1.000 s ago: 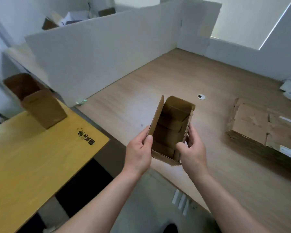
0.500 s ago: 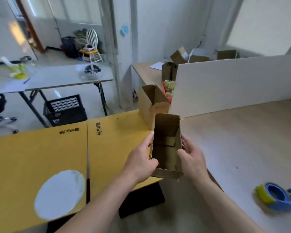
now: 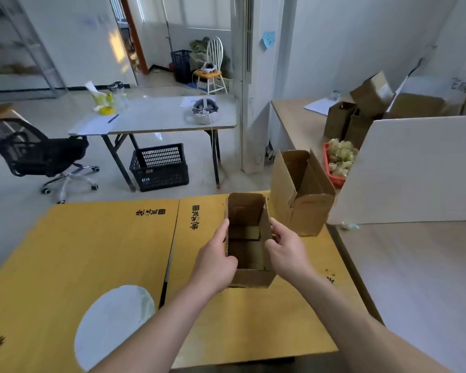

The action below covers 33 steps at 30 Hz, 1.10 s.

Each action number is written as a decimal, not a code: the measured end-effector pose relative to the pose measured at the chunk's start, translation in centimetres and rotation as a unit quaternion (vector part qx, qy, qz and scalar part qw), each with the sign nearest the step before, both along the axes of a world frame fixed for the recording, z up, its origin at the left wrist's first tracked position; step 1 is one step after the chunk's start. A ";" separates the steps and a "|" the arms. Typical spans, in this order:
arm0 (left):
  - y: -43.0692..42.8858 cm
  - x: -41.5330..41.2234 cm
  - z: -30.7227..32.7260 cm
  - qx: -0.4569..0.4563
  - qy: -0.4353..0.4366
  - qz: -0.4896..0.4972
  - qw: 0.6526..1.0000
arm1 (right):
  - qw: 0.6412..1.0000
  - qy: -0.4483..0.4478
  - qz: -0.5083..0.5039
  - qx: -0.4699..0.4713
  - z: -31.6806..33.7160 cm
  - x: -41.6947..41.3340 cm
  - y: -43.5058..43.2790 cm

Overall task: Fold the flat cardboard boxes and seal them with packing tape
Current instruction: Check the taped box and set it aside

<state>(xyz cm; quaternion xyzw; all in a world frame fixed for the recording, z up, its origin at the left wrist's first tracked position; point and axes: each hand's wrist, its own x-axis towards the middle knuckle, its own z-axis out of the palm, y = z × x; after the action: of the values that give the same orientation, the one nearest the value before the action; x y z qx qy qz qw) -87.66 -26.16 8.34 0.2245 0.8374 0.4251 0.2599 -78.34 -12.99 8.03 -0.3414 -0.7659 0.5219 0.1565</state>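
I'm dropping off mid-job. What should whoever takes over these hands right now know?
Left-hand grip: holds the left wall of the small brown open-topped cardboard box.
Right-hand grip: holds the right wall of the same box.
Things: the box is upright over the yellow wooden table; I cannot tell whether it is resting or lifted. A larger brown cardboard box stands open on the table, behind it to the right.
Done: the small box is formed, with its bottom flaps folded in.
Left: its top is open and no tape shows on it. The packing tape and flat boxes are out of view.
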 end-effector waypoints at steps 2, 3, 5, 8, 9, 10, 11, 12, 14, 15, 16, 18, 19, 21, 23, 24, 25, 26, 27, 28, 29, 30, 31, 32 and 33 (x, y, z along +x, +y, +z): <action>2.4 -1.2 -0.4 -0.008 -0.002 0.023 1.000 | 1.000 -0.009 -0.001 0.009 0.2 -1.5 2.4; 3.5 -1.7 -0.6 -0.008 -0.003 0.033 0.999 | 1.000 -0.012 0.001 0.013 0.3 -2.1 3.5; 5.8 -2.6 -0.8 -0.006 -0.005 0.047 0.999 | 1.000 -0.025 -0.001 0.018 0.2 -3.7 5.7; 8.9 -4.2 -0.9 -0.002 -0.011 0.065 0.998 | 0.999 -0.045 0.001 0.028 -0.3 -5.9 8.3; 9.9 -4.9 -1.0 -0.003 -0.010 0.070 0.998 | 0.998 -0.053 0.005 0.033 -0.5 -6.6 9.0; 10.9 -5.6 -1.2 -0.003 -0.009 0.074 0.997 | 0.997 -0.060 0.007 0.039 -0.6 -7.3 9.7; 11.8 -6.3 -1.4 -0.002 -0.009 0.076 0.997 | 0.997 -0.065 0.008 0.043 -0.7 -8.0 10.3; 12.7 -7.1 -1.7 0.001 -0.007 0.076 0.997 | 0.996 -0.071 0.006 0.046 -1.0 -8.8 10.9; 14.2 -8.5 -2.7 -0.001 -0.006 0.074 0.997 | 0.994 -0.096 0.004 0.053 -1.9 -10.2 11.9; 14.9 -9.1 -3.3 -0.004 -0.009 0.070 0.998 | 0.991 -0.121 0.008 0.061 -2.6 -10.8 12.3; 15.4 -9.5 -4.0 -0.013 -0.014 0.061 0.998 | 0.986 -0.151 0.015 0.068 -3.4 -11.4 12.5; 16.1 -10.0 -5.7 -0.041 -0.032 0.034 0.998 | 0.976 -0.204 0.022 0.066 -5.2 -12.1 12.5; 16.3 -10.1 -6.7 -0.053 -0.043 0.024 0.997 | 0.973 -0.223 0.021 0.058 -6.1 -12.3 12.3; 16.3 -10.2 -8.4 -0.064 -0.061 0.024 0.996 | 0.968 -0.245 0.020 0.052 -7.7 -12.4 11.9; 16.3 -10.5 -9.4 -0.060 -0.061 0.031 0.996 | 0.967 -0.247 0.015 0.061 -8.7 -12.5 11.8; 16.5 -10.7 -9.6 -0.057 -0.060 0.030 0.996 | 0.968 -0.242 0.011 0.071 -8.9 -12.7 11.7; 16.6 -10.8 -9.6 -0.054 -0.061 0.028 0.996 | 0.968 -0.239 0.007 0.079 -9.1 -12.9 11.8; 16.9 -11.1 -9.7 -0.052 -0.065 0.025 0.996 | 0.968 -0.237 0.002 0.085 -9.2 -13.2 11.9; 17.2 -11.4 -9.6 -0.050 -0.071 0.022 0.996 | 0.967 -0.239 -0.002 0.086 -9.2 -13.4 12.0; 17.5 -11.6 -9.6 -0.049 -0.077 0.019 0.996 | 0.966 -0.243 -0.006 0.086 -9.1 -13.7 12.2; 17.8 -11.9 -9.6 -0.049 -0.082 0.016 0.995 | 0.965 -0.248 -0.007 0.088 -9.1 -13.9 12.3; 18.0 -12.2 -9.6 -0.048 -0.083 0.011 0.995 | 0.963 -0.251 -0.005 0.095 -9.0 -14.1 12.4; 18.2 -12.4 -9.7 -0.048 -0.081 0.005 0.996 | 0.962 -0.253 -0.003 0.102 -9.0 -14.1 12.5; 18.3 -12.5 -9.8 -0.050 -0.075 -0.004 0.996 | 0.961 -0.254 -0.002 0.109 -8.9 -14.1 12.6; 18.4 -12.5 -9.8 -0.055 -0.065 -0.016 0.996 | 0.959 -0.257 0.000 0.116 -8.9 -14.1 12.6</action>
<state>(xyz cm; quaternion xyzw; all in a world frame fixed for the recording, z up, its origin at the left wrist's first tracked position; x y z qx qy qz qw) -100.19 -7.80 -1.42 0.1949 0.8370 0.3883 0.3327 -92.47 -0.37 -0.85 -0.4432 -0.8358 0.3239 -0.0069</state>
